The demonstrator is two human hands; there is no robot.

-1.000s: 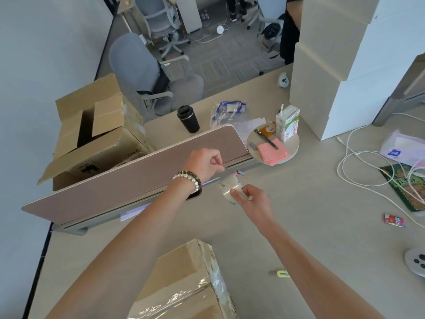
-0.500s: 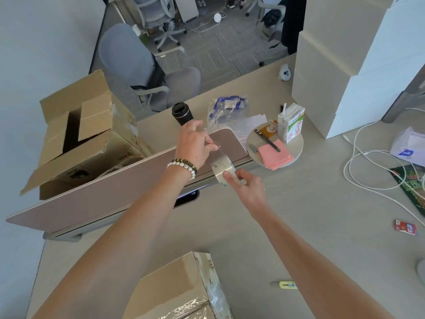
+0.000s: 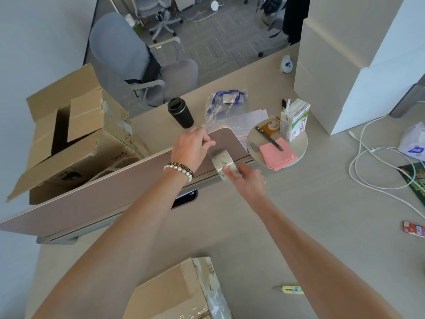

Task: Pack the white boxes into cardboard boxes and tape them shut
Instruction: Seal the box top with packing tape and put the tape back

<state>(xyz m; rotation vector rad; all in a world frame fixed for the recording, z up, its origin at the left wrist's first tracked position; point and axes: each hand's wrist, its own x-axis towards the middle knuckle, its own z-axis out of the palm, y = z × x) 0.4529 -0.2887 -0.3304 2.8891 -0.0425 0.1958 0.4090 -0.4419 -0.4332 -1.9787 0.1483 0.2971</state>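
Both hands work above the desk's divider: your right hand [image 3: 247, 183] grips a tape roll [image 3: 224, 163], your left hand [image 3: 192, 147] pinches its loose end.

Tape roll [image 3: 224, 162] between both hands

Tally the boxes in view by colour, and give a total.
Brown cardboard boxes: 2, one open beyond the divider, one taped at the near edge.
White boxes: 2, stacked at the right.
Total: 4
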